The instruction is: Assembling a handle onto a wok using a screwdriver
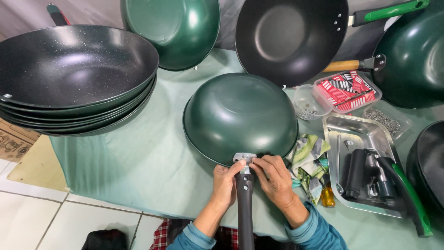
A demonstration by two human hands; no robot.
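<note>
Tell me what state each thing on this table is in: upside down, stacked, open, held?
Green wok: upside down on the cloth, bracket toward the person.
Dark handle: at the bracket, held by both hands.
Left hand: gripping the handle top.
Right hand: fingers on the bracket.
Black wok stack: nested, right way up.
Metal tray: holding handles and tools.
Round clear tub: open, small parts inside.

Woks, tubs and hands around the upturned wok [240,118]

Behind it: one stack of black woks [74,69], three single woks. Right of it: three clear tubs [348,90], one steel tray [351,127]. Two hands.
</note>
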